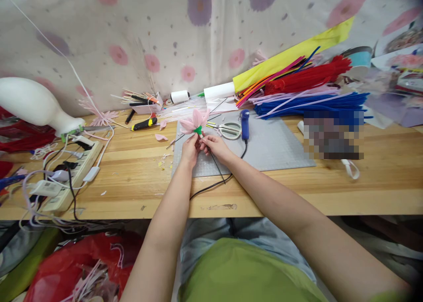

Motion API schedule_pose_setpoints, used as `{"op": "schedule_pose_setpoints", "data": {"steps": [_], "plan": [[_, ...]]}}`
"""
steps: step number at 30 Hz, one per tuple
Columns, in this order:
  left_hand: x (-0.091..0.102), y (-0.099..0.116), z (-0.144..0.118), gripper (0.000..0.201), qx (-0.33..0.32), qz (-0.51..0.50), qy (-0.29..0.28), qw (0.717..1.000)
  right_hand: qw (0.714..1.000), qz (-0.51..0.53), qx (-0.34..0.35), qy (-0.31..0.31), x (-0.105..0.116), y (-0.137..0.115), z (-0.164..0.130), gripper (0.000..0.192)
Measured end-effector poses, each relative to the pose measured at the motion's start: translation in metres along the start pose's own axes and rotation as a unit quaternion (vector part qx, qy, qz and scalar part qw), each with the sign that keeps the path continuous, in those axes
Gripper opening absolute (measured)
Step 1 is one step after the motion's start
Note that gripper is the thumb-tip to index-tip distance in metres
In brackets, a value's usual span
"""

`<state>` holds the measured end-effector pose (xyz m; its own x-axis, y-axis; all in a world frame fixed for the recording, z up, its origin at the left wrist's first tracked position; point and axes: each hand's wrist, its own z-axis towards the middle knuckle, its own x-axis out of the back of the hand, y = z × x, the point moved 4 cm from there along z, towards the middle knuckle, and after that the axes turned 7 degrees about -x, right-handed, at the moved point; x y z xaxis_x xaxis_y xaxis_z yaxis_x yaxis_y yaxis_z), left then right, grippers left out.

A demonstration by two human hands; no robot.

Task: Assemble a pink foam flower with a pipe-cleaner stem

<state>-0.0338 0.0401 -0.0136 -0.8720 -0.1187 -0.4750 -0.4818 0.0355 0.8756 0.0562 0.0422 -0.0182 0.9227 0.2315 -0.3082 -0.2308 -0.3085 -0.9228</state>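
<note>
A pink pipe-cleaner flower [192,122] with a green base stands tilted over the grey cutting mat [274,154]. Just under its green base, my left hand [191,148] is closed around the stem area. My right hand [214,146] pinches at the same spot, its fingertips touching those of the left. From beneath the right hand a thin dark stem [218,167] slants down to the mat's front edge. Which fingers bear the flower's weight is hidden. Behind the hands lie scissors [230,131], and a blue glue gun [245,124] is to their right.
Loose pink petals [161,137] and scraps lie left of the mat, near a yellow-black utility knife [144,124]. A power strip [74,176] with tangled cords occupies the left. Bundles of blue pipe cleaners [307,104] and red ones [307,78] are piled behind. The glue gun's black cord crosses the front.
</note>
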Motion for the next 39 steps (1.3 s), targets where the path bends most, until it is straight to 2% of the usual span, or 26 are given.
{"op": "schedule_pose_setpoints", "data": {"steps": [7,13,18,22,24,26,28,29,31,34,36,37,39], "plan": [[-0.001,0.0,-0.001,0.031,-0.011,0.023,-0.056,0.998,0.996,0.06,-0.024,-0.059,-0.003,0.002,-0.001,0.015],[0.003,0.0,0.001,0.031,-0.013,0.016,-0.034,0.999,0.994,0.044,-0.064,-0.078,-0.004,0.003,-0.003,0.016],[0.014,0.01,0.006,0.022,-0.06,-0.017,0.052,0.997,0.997,-0.023,-0.064,-0.031,0.001,-0.002,-0.004,0.017],[0.02,0.015,0.007,0.019,-0.067,-0.024,0.059,0.996,0.99,-0.134,-0.026,0.041,0.015,-0.01,0.001,0.011],[0.02,0.014,0.007,0.017,-0.057,-0.023,0.057,0.996,0.959,-0.261,0.045,0.105,0.026,-0.023,0.0,0.009],[0.019,0.012,0.006,0.015,-0.043,-0.025,0.057,0.997,0.895,-0.394,0.103,0.181,0.037,-0.038,-0.003,0.011],[0.018,0.011,0.005,0.014,-0.029,-0.027,0.056,0.998,0.836,-0.484,0.096,0.24,0.05,-0.052,-0.009,0.015],[0.017,0.01,0.005,0.013,-0.025,-0.027,0.054,0.998,0.817,-0.512,0.075,0.253,0.056,-0.058,-0.011,0.017],[0.016,0.01,0.004,0.011,-0.023,-0.027,0.047,0.998,0.799,-0.55,0.024,0.241,0.067,-0.067,-0.017,0.021],[0.015,0.01,0.003,0.013,-0.03,-0.016,0.045,0.998,0.804,-0.568,-0.043,0.17,0.085,-0.076,-0.029,0.034],[0.014,0.01,0.002,0.016,-0.044,0.001,0.046,0.998,0.807,-0.568,-0.075,0.147,0.1,-0.081,-0.036,0.042],[0.014,0.01,0.002,0.017,-0.054,0.01,0.047,0.997,0.798,-0.576,-0.092,0.149,0.109,-0.084,-0.039,0.045],[0.013,0.011,0.001,0.021,-0.077,0.027,0.047,0.996,0.764,-0.609,-0.117,0.179,0.128,-0.088,-0.041,0.049]]}}
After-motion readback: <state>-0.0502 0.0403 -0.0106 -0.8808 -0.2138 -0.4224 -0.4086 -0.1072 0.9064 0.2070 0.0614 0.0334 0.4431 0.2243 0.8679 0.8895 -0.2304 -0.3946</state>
